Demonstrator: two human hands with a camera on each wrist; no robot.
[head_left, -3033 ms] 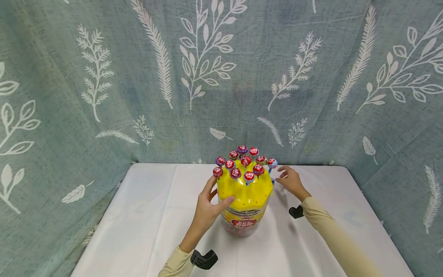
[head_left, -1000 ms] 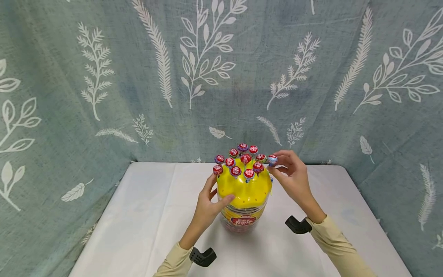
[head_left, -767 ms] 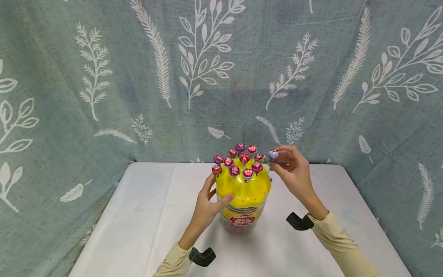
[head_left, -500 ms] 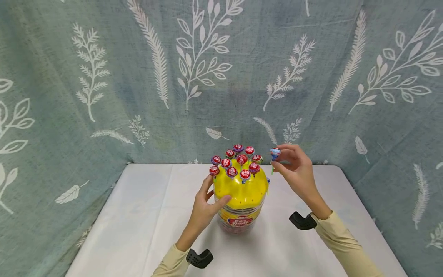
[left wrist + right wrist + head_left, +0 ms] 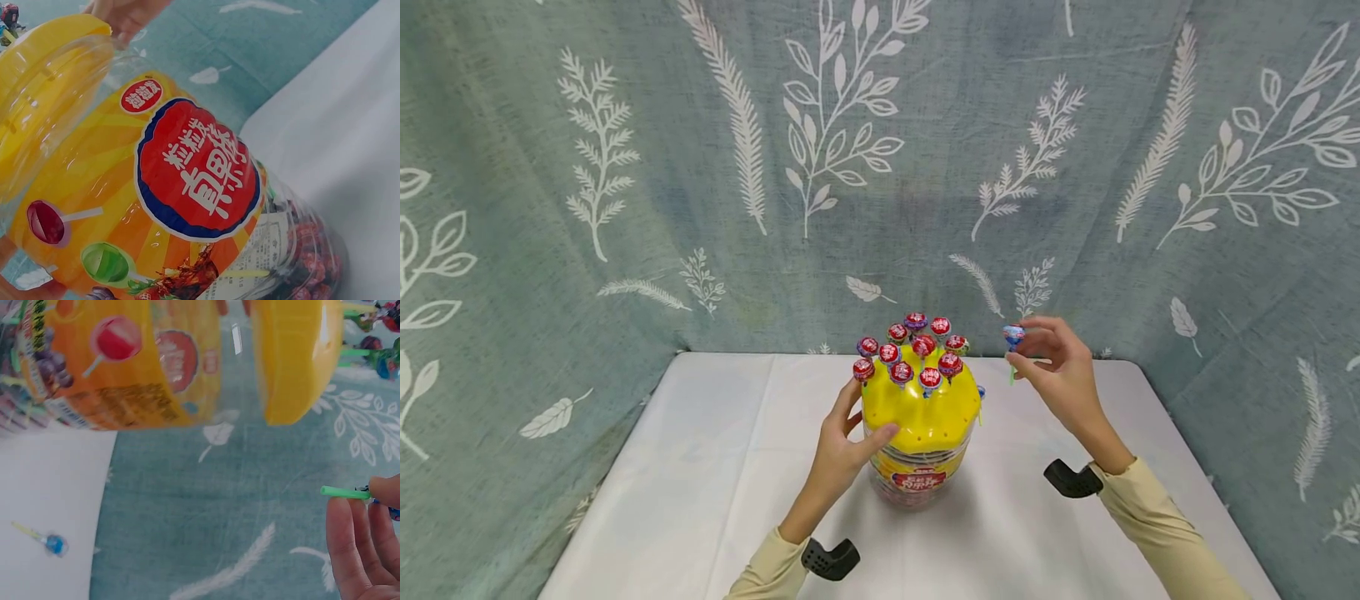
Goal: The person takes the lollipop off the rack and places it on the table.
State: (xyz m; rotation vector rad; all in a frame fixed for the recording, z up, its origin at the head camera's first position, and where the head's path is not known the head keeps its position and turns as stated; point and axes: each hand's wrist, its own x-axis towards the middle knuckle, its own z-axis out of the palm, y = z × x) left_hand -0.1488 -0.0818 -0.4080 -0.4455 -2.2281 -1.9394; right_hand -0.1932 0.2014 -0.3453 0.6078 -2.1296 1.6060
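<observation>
A clear candy jar (image 5: 917, 479) with a yellow lid (image 5: 917, 421) stands on the table, wrapped candies visible inside. Several lollipops (image 5: 922, 346) with red and purple wrappers stick up from holes in the lid. My left hand (image 5: 842, 450) grips the jar near its lid, thumb in front and fingers round the left side. Right of the jar and above the table, my right hand (image 5: 1060, 367) pinches a blue-wrapped lollipop (image 5: 1013, 336). That lollipop's green stick (image 5: 344, 492) points free of the lid in the right wrist view.
Another blue lollipop (image 5: 55, 544) lies on the white table (image 5: 700, 467), mostly hidden behind the jar's right side in the head view. A green-blue leaf-patterned cloth (image 5: 925, 167) hangs behind and at both sides.
My right hand has reached the blue lollipop at the lid's right edge, pinched it, pulled it out and carried it right. My left hand has kept its hold on the jar.
</observation>
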